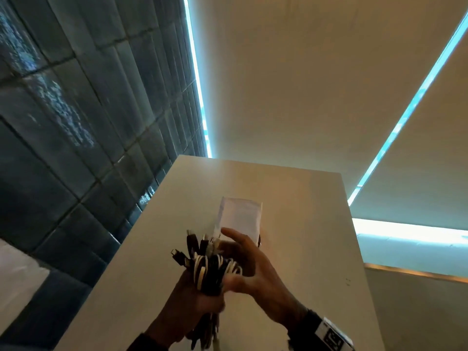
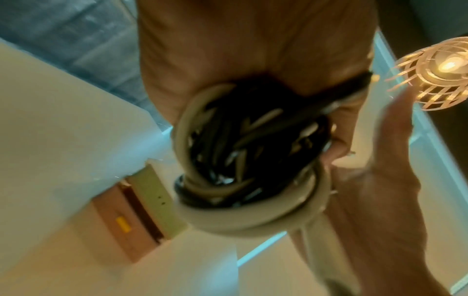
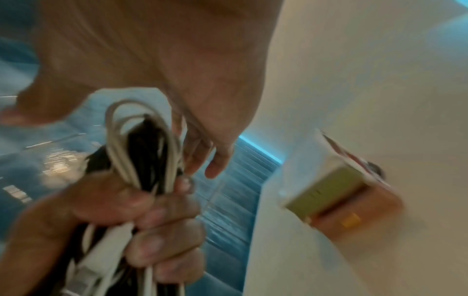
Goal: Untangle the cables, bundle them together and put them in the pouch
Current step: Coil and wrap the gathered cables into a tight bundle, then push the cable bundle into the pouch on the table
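A bundle of black and white cables (image 1: 210, 269) stands upright over the near half of the table, its plugs fanned out at the top. My left hand (image 1: 187, 300) grips the bundle round its lower part, fingers curled tight (image 3: 157, 216). Looped white cables (image 3: 142, 144) rise above that fist, and a thick white cable coils round the black ones (image 2: 248, 150). My right hand (image 1: 240, 259) is spread beside the bundle's top, the thumb near the cables, closed on nothing (image 3: 202, 156). The white pouch (image 1: 240, 216) lies flat on the table just beyond both hands.
The pale table (image 1: 304, 224) ends at a far edge behind the pouch, with a dark tiled wall (image 1: 76, 122) to its left. A lit slatted lamp (image 2: 443, 74) hangs overhead. Both wrist views are blurred.
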Action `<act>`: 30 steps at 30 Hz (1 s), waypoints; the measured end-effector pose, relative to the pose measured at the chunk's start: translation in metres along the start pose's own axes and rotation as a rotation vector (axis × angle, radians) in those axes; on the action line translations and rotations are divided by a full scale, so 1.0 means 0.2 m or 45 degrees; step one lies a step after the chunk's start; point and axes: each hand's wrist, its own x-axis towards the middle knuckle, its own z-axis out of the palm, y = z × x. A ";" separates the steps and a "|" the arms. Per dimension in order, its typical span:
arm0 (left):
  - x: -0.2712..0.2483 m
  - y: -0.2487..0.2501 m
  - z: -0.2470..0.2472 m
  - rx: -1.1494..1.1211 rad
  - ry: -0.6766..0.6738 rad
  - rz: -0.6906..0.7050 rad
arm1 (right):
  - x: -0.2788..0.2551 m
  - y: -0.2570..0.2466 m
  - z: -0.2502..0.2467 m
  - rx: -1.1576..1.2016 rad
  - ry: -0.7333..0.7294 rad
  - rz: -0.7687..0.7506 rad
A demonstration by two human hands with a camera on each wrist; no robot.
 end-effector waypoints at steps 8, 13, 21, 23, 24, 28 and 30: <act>0.12 -0.23 -0.30 0.105 0.177 -0.099 | 0.18 0.71 -0.16 0.213 0.612 0.796; 0.19 -0.32 -0.43 0.196 0.109 -0.113 | 0.35 0.93 -0.13 0.503 0.840 0.879; 0.20 -0.39 -0.53 0.178 -0.005 -0.124 | 0.53 1.06 -0.07 0.870 1.164 0.702; 0.19 -0.38 -0.54 0.165 -0.027 -0.132 | 0.53 1.06 -0.06 0.895 1.185 0.683; 0.18 -0.38 -0.54 0.176 -0.024 -0.136 | 0.52 1.06 -0.05 0.899 1.202 0.689; 0.16 -0.38 -0.55 0.260 0.030 -0.142 | 0.46 1.03 -0.02 0.891 1.141 0.716; 0.15 -0.38 -0.54 0.275 0.023 -0.148 | 0.39 1.03 0.00 0.861 1.073 0.779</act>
